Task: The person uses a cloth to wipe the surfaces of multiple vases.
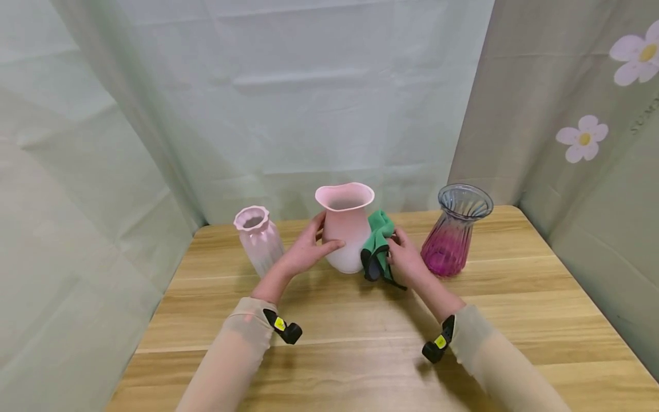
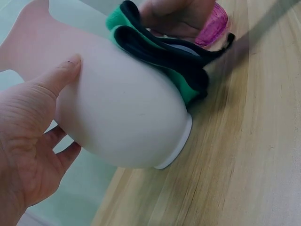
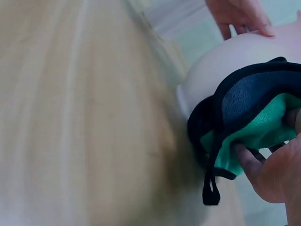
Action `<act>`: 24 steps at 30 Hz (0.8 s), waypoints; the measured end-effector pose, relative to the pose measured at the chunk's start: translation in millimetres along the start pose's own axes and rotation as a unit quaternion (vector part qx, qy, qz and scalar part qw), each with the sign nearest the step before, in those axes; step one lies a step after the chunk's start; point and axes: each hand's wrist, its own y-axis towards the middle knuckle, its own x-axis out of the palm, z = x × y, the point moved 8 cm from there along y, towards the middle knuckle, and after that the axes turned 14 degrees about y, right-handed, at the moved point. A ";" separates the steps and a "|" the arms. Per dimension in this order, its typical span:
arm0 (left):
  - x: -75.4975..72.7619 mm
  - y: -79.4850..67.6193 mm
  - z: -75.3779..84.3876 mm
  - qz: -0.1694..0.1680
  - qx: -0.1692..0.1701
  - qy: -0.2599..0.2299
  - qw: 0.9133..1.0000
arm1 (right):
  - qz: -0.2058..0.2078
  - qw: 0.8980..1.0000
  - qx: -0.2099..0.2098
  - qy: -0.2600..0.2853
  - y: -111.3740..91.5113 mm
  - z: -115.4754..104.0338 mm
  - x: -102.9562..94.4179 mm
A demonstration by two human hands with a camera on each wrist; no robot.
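Note:
A pink-to-white vase [image 1: 348, 229] with a wavy flared rim is in the middle, near the table's back. My left hand [image 1: 311, 247] grips its left side, thumb across the front and fingers round the back; the left wrist view shows the thumb [image 2: 66, 75] on its pale wall. Against the vase's right side, my right hand [image 1: 405, 257] holds a bunched green cloth [image 1: 380, 236] with black edging. In the right wrist view the fingers press into the folds of the cloth [image 3: 254, 122], and a black loop hangs from it.
A ribbed pale pink vase [image 1: 259, 243] stands on the left, close to my left forearm. To the right is a glass vase [image 1: 450, 243], magenta below and grey-blue above. The wooden table [image 1: 350, 355] backs onto hanging pale curtains [image 1: 319, 103].

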 end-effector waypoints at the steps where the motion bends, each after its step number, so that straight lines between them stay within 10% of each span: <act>1: -0.1 -0.1 0.8 0.000 0.000 0.000 1.000 | -0.003 1.000 -0.006 -0.010 1.0 -5.4 1.2; 12: -7.8 -13.0 37.3 -0.004 0.004 0.007 1.000 | -0.062 0.993 -0.103 -0.004 2.9 -75.5 25.3; 24: -4.8 -9.3 26.7 -0.005 -0.002 -0.002 1.000 | -0.045 0.987 -0.151 -0.015 1.2 -88.6 32.9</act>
